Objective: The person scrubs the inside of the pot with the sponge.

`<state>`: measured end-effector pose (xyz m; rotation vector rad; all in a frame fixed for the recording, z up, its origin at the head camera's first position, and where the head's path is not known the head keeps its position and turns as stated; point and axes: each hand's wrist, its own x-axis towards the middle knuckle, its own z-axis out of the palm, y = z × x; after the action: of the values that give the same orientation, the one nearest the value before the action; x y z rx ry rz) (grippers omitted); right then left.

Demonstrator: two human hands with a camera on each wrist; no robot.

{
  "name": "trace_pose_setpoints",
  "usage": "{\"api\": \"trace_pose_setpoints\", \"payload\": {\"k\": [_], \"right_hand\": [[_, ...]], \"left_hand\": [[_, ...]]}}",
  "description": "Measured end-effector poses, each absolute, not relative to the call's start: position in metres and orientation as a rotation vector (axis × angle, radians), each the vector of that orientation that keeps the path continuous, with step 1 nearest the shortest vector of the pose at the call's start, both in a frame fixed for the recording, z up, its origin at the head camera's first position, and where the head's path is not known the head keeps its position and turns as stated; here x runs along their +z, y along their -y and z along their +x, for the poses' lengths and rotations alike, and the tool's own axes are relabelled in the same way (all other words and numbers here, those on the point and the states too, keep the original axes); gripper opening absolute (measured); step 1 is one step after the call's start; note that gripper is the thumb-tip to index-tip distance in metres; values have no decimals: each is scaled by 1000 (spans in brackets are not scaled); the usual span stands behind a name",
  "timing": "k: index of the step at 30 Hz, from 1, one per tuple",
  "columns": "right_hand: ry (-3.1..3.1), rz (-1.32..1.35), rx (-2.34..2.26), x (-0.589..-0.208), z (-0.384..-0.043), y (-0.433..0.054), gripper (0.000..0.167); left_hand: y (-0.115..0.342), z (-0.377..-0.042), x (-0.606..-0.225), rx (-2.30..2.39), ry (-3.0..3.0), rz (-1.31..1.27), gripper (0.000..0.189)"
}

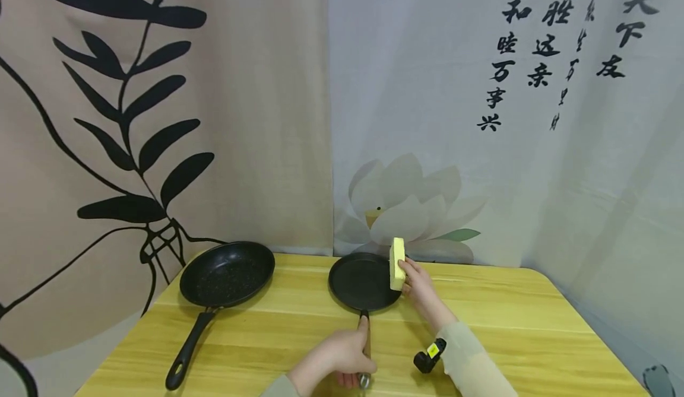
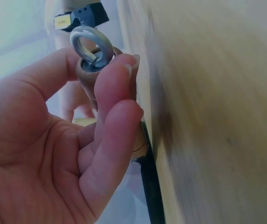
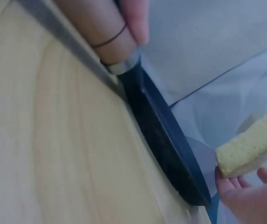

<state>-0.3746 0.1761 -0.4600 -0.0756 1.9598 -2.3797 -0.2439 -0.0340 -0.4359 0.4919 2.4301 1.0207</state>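
Note:
My left hand [image 1: 347, 352] grips the wooden handle of a small flat black frying pan [image 1: 360, 281], its fingers curled round the handle near the metal hanging ring [image 2: 92, 46] at the end. The thumb points along the handle toward the pan. In my right hand [image 1: 419, 281] a yellow sponge [image 1: 397, 264] is pinched between thumb and fingers. It stands on edge over the right rim of the pan in the head view. The right wrist view shows the sponge beside the far end of the pan, above the table.
A larger, deeper black frying pan [image 1: 228, 273] with a black handle lies at the left of the wooden table [image 1: 278, 326]. Behind the table hangs a curtain [image 1: 278, 118] with printed leaves, a lotus and characters. A small black camera [image 1: 429, 355] is on the right wrist.

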Motion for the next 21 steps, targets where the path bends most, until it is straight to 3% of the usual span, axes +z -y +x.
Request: {"api": "trace_pose_setpoints", "payload": {"k": [10,21], "right_hand": [[-1717,0,-2586,-469,-369,-181,57],[-1858,-3,-2489,-473,-367,-178,67]], "left_hand": [[32,-242,-435,1025,-2469,494,94],[32,-242,-435,1020,-2460,496,94]]}}
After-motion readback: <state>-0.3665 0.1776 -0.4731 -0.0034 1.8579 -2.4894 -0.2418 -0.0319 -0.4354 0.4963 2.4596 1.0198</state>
